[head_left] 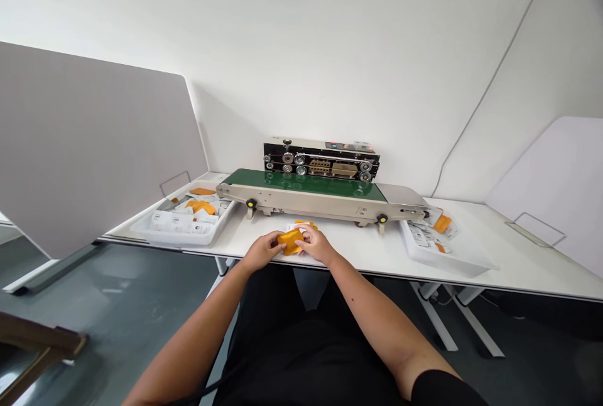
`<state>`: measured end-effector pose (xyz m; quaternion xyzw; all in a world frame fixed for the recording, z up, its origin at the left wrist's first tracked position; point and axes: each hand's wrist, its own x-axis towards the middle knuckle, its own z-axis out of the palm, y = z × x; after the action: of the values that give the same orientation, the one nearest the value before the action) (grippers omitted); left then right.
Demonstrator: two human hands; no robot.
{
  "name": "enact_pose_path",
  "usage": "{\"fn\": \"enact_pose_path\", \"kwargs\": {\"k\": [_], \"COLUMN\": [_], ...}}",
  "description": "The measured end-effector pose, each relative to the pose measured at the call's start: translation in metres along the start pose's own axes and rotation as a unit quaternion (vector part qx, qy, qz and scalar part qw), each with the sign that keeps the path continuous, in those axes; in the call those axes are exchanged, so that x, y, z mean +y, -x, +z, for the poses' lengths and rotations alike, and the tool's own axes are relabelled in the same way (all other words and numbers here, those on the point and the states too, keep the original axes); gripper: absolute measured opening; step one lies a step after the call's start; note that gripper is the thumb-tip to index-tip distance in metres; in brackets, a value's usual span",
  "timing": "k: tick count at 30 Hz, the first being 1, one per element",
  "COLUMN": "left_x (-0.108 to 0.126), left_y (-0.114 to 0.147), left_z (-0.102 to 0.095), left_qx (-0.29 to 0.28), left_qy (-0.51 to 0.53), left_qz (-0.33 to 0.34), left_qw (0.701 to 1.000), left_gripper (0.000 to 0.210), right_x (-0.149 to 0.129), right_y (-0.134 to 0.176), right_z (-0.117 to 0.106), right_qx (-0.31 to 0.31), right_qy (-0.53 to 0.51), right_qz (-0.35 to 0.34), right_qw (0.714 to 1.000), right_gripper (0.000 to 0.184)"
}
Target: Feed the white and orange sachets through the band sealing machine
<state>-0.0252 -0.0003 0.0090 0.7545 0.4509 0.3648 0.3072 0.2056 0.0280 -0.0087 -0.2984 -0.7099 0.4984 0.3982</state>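
Between my two hands, over the front edge of the white table, is a small orange packet. My left hand pinches its left side with thumb and fingers. On the packet's right side, my right hand has its thumb and fingers closed on it too. Just behind, partly covered by the hands, lie more orange and white packets on the table. What is printed on the packets is too small to read.
A band sealing machine with a green conveyor belt stands behind my hands. To the left is a white plastic tray of white and orange packets; a similar tray sits at right. Grey panels flank the table.
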Motion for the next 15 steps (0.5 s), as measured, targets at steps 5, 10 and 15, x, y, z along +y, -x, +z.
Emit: {"fn": "enact_pose_path", "kwargs": {"k": [5,10,15], "left_x": [0.0038,0.0046,-0.001], "left_y": [0.0005,0.0003,0.0], "left_z": [-0.0019,-0.0035,-0.0034], "left_qx": [-0.007,-0.004,0.002], "left_qy": [0.036,0.044,0.045], "left_qz": [-0.006,-0.015,-0.01], "left_qw": [0.999,0.999,0.999], "left_gripper": [0.038,0.04,0.039], "right_x": [0.0009,0.0016,0.0025], "right_y": [0.0016,0.001,0.0], "right_z": [-0.0019,-0.0026,-0.0025], "right_qx": [0.025,0.054,0.055], "right_qy": [0.062,0.104,0.078], "right_qz": [-0.024,-0.038,-0.032], "right_qw": [0.997,0.992,0.995], "right_gripper": [0.032,0.029,0.029]}}
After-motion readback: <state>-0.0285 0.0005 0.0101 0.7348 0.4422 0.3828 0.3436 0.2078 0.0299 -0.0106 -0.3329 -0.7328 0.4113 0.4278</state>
